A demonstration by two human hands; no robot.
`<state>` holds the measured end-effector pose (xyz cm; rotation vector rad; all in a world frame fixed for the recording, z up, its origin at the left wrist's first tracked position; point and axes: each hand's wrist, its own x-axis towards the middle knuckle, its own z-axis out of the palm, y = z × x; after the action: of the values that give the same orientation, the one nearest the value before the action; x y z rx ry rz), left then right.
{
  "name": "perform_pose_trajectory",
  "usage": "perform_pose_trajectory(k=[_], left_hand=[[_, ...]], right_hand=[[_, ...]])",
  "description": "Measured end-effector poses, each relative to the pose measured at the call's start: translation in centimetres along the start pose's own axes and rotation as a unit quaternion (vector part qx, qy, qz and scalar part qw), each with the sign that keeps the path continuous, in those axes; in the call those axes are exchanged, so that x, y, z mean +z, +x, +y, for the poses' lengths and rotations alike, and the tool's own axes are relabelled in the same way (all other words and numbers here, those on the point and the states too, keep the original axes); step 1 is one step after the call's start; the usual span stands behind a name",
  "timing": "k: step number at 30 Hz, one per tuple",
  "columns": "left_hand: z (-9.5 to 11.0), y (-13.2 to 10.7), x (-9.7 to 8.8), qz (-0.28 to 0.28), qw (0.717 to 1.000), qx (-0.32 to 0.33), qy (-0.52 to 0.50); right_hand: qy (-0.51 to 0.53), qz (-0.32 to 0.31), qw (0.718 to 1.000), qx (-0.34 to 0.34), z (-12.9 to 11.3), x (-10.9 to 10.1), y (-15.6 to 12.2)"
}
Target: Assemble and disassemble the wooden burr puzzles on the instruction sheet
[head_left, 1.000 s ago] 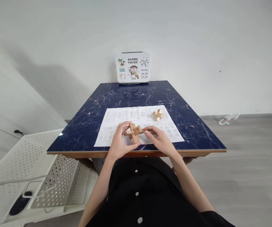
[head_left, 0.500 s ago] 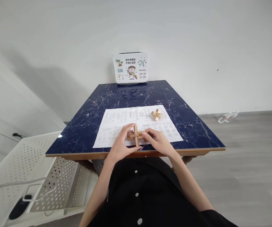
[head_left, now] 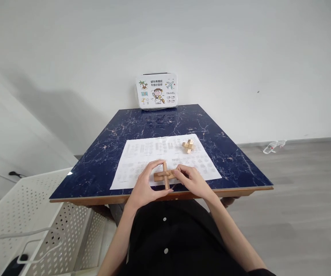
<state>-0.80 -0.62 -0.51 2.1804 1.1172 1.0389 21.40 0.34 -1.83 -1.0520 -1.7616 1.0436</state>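
A wooden cross-shaped puzzle [head_left: 164,175] is held between both hands just above the near edge of the printed sheet [head_left: 142,159]. My left hand [head_left: 144,184] curls round its left side, thumb below and fingers over the top. My right hand [head_left: 192,181] pinches its right arm with the fingertips. A second, smaller wooden puzzle [head_left: 188,145] lies untouched on the sheet's far right part, well beyond my right hand.
The sheet lies on a dark blue marbled table [head_left: 102,153]. A white illustrated box [head_left: 156,91] stands at the table's far edge against the wall. A white perforated cart [head_left: 24,214] stands at the lower left. A plastic bottle [head_left: 271,146] lies on the grey floor at right.
The puzzle has been turned in my hands from a bulkier tilted pose into a flat cross shape. The camera tilted, so everything sits slightly lower in view.
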Motion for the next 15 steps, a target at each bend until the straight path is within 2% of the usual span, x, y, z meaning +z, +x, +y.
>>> perform_pose_trajectory(k=[10, 15], left_hand=[[-0.58, -0.06, -0.13, -0.005, 0.998, -0.052, -0.016], [-0.5, -0.04, -0.06, -0.019, 0.998, -0.058, 0.001]], right_hand=[[-0.002, -0.006, 1.0, 0.013, 0.01, 0.08, 0.31], [-0.015, 0.001, 1.0, 0.021, 0.07, 0.34, 0.46]])
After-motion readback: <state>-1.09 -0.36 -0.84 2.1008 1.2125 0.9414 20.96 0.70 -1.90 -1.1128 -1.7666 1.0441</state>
